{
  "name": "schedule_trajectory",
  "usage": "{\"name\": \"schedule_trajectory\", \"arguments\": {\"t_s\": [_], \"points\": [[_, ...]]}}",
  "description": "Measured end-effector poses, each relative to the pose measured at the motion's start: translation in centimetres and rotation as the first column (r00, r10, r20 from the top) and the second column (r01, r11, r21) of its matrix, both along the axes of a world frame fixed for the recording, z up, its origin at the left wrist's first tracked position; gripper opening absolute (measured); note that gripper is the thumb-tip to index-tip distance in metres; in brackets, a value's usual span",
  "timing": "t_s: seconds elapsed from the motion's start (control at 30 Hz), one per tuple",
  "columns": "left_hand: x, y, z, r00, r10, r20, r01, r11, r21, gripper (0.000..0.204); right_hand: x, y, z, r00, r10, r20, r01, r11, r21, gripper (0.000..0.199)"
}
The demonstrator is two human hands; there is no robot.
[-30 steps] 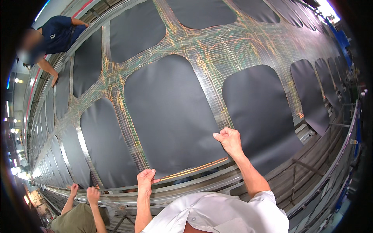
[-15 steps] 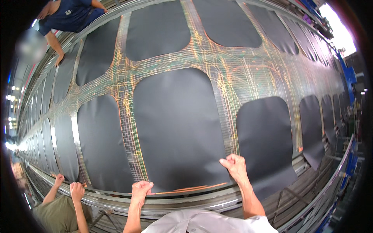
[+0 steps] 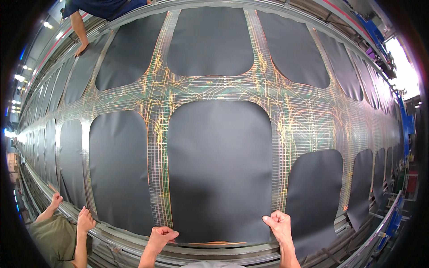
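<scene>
Large sheet: a broad, matte black sheet with rounded far corners lies flat in front of the person; its material is hard to tell.
Left hand: the person's bare left hand pinches the large sheet's near left corner between thumb and bent fingers; the fingertips underneath are hidden.
Right hand: the person's bare right hand grips the large sheet's right edge near its near corner, thumb on top; the curled fingers hide the exact contact.
Orange strip: a thin orange strip peeks out along the large sheet's near edge, mostly covered.
Lined surface: a grey, gridded surface with yellow, orange and green lines surrounds the large sheet; its markings are too fine to make out.
Right neighbour: a smaller black round-topped sheet, right of the large sheet, its near end overhanging a silver metal rail.
Green-clad co-worker: left of the large sheet, an olive-green garment and two raised hands; their grip is unclear.
Blue-clad co-worker: beyond the large sheet, to its left, a navy garment, cut off above.
</scene>
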State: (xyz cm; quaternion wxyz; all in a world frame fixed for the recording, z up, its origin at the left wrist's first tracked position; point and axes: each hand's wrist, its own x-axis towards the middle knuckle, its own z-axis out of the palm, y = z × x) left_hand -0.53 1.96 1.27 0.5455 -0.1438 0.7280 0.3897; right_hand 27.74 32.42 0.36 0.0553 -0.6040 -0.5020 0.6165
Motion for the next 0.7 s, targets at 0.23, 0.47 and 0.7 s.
{"name": "schedule_trajectory", "arguments": {"t_s": [0.23,0.47,0.7], "points": [[-0.6,-0.4,0.0,0.997,-0.024,0.07,0.023,1.0,0.009,0.016,0.2,0.2,0.1,1.0,0.001,-0.014,-0.001,1.0,-0.028,0.035],[-1.0,0.5,1.1,0.993,-0.112,0.045,0.113,0.993,-0.032,0.016,-0.1,0.3,0.2,1.0,-0.003,0.001,0.004,0.999,-0.053,0.036],[-1.7,2.5,3.4,0.983,-0.178,0.044,0.177,0.984,0.008,0.019,-0.2,0.3,0.3,1.0,-0.022,0.003,0.022,0.997,-0.073,0.035]]}}
